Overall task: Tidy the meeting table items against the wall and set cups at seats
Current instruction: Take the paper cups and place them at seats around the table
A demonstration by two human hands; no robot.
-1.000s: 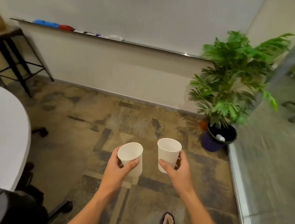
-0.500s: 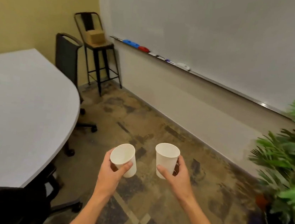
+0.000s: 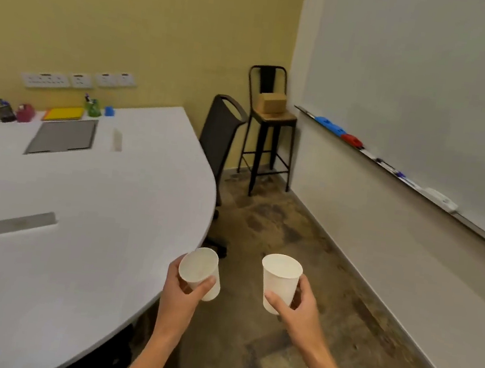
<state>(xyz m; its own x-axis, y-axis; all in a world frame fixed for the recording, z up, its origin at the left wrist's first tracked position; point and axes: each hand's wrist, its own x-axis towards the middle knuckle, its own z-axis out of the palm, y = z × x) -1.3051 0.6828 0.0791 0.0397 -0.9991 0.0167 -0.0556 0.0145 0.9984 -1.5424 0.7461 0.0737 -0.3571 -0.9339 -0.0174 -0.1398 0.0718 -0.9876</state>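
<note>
My left hand (image 3: 181, 295) grips a white paper cup (image 3: 198, 270), tilted toward me, just off the rounded edge of the white meeting table (image 3: 92, 226). My right hand (image 3: 296, 308) holds a second white paper cup (image 3: 280, 280) upright over the floor. Along the yellow wall at the table's far side stand a black pen holder (image 3: 4, 111), a pink holder (image 3: 26, 112), a yellow folder (image 3: 64, 113), a green pen cup (image 3: 93, 106) and a small blue object (image 3: 109, 111).
A black office chair (image 3: 219, 138) is pushed up to the table's far right edge. Behind it a tall black stool (image 3: 269, 126) carries a cardboard box (image 3: 271, 102). A whiteboard tray (image 3: 389, 168) with erasers and markers runs along the right wall. A grey cable hatch (image 3: 63, 136) sits in the tabletop.
The view has swung left from the plant and whiteboard wall toward the table and yellow wall. Both hands still hold their cups, now close to the table's edge.
</note>
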